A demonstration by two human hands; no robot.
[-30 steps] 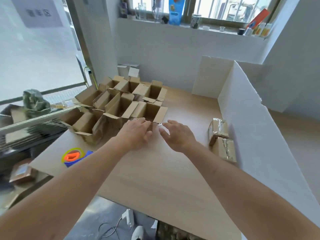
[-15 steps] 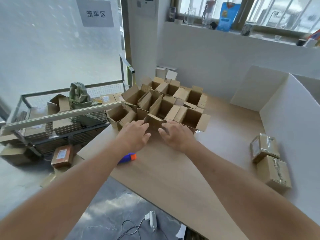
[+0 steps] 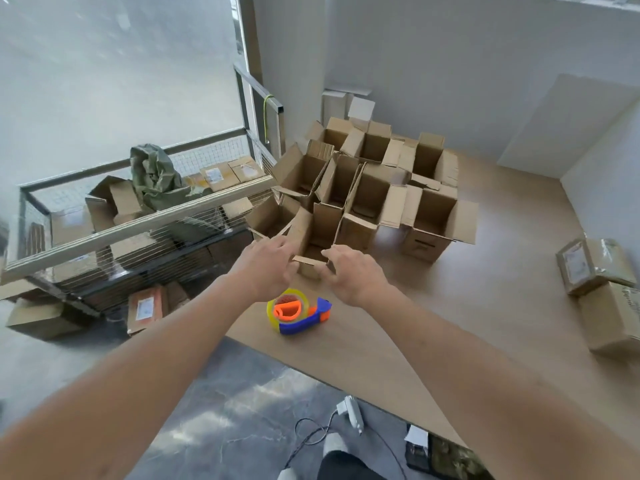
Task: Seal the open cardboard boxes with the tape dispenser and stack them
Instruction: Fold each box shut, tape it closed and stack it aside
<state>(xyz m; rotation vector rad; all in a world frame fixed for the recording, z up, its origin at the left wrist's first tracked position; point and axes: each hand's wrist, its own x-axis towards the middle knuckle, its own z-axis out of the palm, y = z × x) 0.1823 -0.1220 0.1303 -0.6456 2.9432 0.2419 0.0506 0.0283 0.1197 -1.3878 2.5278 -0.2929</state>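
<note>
A cluster of open cardboard boxes (image 3: 377, 188) stands on the wooden table (image 3: 485, 306) with flaps up. Both hands are at the nearest open box (image 3: 313, 233), at the cluster's front left. My left hand (image 3: 266, 268) presses against its left side and flap. My right hand (image 3: 353, 271) grips its front right corner, thumb by the short front flap. A blue, orange and yellow tape dispenser (image 3: 298, 313) lies on the table just below my hands, untouched. Two sealed boxes (image 3: 592, 265) sit stacked at the table's right.
A wire cage cart (image 3: 138, 230) with parcels and a green bag stands left of the table. White partition panels (image 3: 568, 126) wall the back right. The table's near edge runs diagonally under my forearms. A plug and cable (image 3: 349, 410) lie on the floor.
The view has swung down and left. My hands moved from hovering near the cluster's front onto the nearest open box, and the tape dispenser now shows fully beneath them.
</note>
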